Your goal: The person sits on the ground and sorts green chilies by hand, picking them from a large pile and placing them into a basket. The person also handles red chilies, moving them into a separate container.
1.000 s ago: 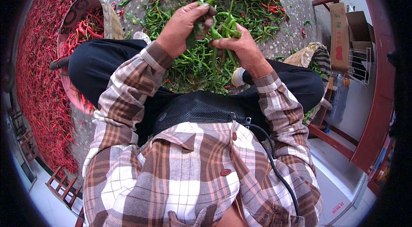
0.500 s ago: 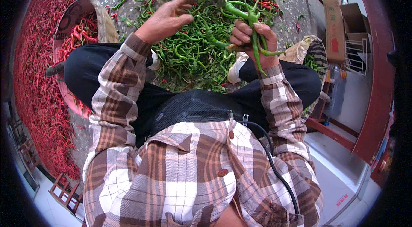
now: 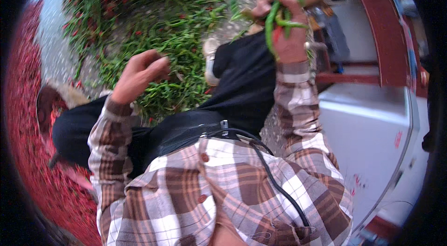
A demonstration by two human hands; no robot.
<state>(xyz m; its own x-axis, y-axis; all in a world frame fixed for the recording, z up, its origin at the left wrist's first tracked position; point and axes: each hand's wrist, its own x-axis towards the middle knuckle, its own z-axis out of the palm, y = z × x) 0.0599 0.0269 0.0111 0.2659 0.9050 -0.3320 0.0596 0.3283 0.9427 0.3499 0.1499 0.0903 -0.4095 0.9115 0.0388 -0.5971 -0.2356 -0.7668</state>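
Lying along your left is a red-pepper spread [image 3: 25, 162]; a green-pepper pile [image 3: 179, 46] lies ahead. An open sack [image 3: 71, 94] by your left knee [image 3: 72, 129] contains red peppers [image 3: 59, 106]. Your left hand [image 3: 138, 76], loosely curled, hovers over the pile, fingertip contact undetermined; your right hand [image 3: 293, 43] grips several green peppers [image 3: 271, 27], right of the pile.

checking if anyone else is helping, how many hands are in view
2: the left hand, over the mostly green pepper pile, and the right hand, at upper right, holding a bunch of peppers. No others show.
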